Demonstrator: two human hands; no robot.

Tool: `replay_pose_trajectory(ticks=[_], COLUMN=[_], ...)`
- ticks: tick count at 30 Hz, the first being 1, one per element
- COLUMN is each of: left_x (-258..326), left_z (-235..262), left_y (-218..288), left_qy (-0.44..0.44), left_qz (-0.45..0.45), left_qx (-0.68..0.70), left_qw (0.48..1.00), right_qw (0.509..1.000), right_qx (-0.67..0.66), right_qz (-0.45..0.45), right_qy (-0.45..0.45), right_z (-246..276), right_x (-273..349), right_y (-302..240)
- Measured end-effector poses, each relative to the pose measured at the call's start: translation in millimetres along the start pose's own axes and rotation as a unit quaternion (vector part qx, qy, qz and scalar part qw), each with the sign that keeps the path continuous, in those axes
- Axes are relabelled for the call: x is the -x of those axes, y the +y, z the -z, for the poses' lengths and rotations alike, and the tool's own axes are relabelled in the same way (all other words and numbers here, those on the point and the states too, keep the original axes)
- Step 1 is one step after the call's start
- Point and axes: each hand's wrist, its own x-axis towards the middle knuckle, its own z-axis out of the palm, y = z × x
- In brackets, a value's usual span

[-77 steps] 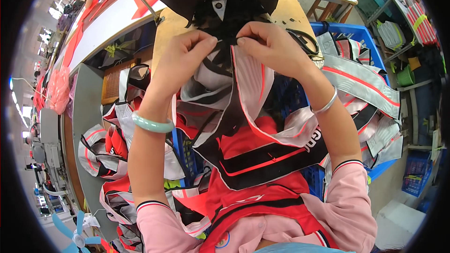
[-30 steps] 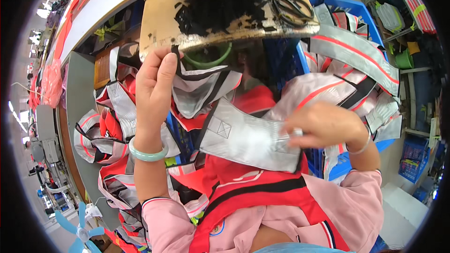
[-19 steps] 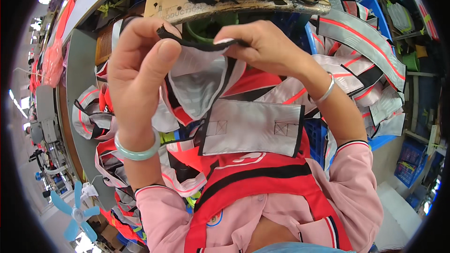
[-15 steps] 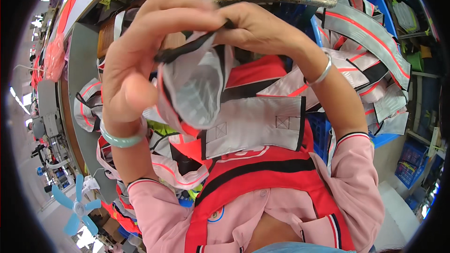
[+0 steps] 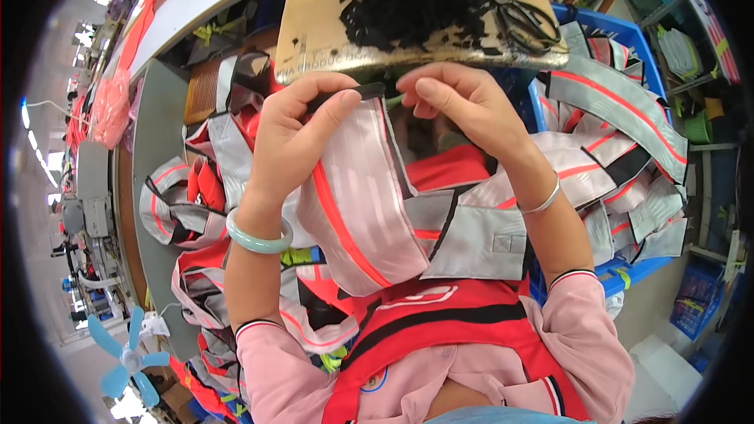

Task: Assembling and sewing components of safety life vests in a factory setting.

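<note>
My left hand (image 5: 294, 129) is closed on the black-edged end of a silver-grey reflective band (image 5: 361, 188) with an orange-red stripe. From there the band hangs down over my red apron (image 5: 440, 322). Just right of the held end is my right hand (image 5: 471, 106), its fingers curled with thumb against forefinger. Whatever they may pinch is too small to tell. A second stretch of grey band (image 5: 483, 239), with a stitched square and black edging, lies across my lap; I cannot tell whether it joins the held one.
Ahead stands a worn board (image 5: 314, 31) bearing a heap of black scraps (image 5: 416, 8) and black-handled scissors (image 5: 526, 23). On the right, a blue crate (image 5: 628, 31) overflows with similar reflective bands (image 5: 620, 94). More bands (image 5: 196, 290) pile up at left, beside a grey panel (image 5: 161, 188).
Both hands have lowered and moved apart. The band, looped and raised before, now hangs with its striped face showing from my left hand. My right hand has come off its end.
</note>
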Motion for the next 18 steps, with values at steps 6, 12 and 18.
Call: replay_pose_trajectory(ticks=[6,12,18], left_x=[-41.7,-79.5,-104.1], left_z=[-21.7,-28.3,-28.2], left_y=[10.4,3.9,-1.4], left_qy=[0.014,0.0,-0.011], left_qz=[-0.057,-0.053,0.002], left_qx=[-0.064,-0.076,-0.052], left_qw=[0.996,0.996,0.999], right_qw=[0.995,0.991,0.986], right_qx=[0.054,0.091,0.128], right_qz=[0.07,0.068,0.077], right_qy=[0.038,0.068,0.079], right_z=[11.4,35.3,50.9], right_x=[-31.9,-54.4,-75.0], right_y=[-29.4,-33.3,-26.9])
